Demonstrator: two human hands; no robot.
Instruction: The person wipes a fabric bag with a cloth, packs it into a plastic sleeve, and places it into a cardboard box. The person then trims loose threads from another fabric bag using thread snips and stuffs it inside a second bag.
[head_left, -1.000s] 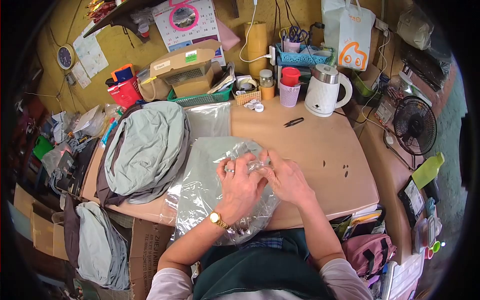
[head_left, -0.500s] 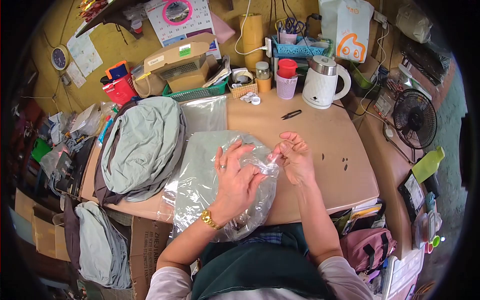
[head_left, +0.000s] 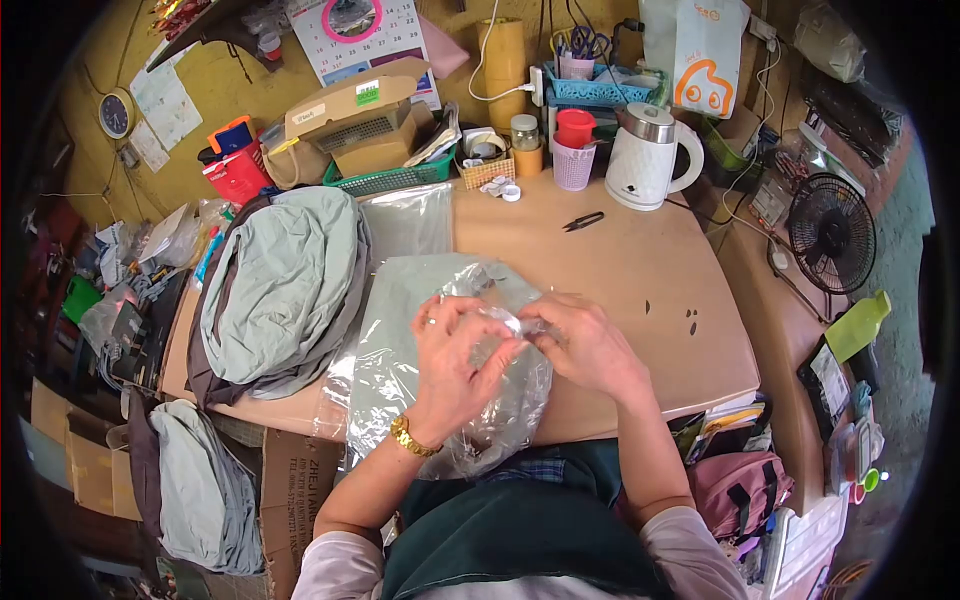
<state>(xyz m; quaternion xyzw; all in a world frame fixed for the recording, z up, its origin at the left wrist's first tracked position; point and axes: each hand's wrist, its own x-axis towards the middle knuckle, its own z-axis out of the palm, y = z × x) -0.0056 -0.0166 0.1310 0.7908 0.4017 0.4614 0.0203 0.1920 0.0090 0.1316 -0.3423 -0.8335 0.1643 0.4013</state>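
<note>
A clear plastic bag (head_left: 395,350) with folded grey-green cloth under or inside its film lies at the front of the table. My left hand (head_left: 462,352), with a ring and a gold watch on its wrist, has its fingers curled round a bunched part of the bag's film. My right hand (head_left: 590,348) meets it from the right and pinches the gathered plastic between thumb and fingers. To the left of the bag rests a pile of grey-green cloth covers (head_left: 285,285) with dark brown edges.
Black thread snips (head_left: 584,221) lie behind my right hand, and small dark pieces (head_left: 691,322) to its right. A white kettle (head_left: 642,165), a purple cup (head_left: 572,167) and a green basket (head_left: 400,180) line the back. A black fan (head_left: 832,232) stands at the right.
My right hand has come down and turned inward, close against my left fingers at the gathered plastic. My left hand has shifted slightly left and down. The snips and cloth pile stay put.
</note>
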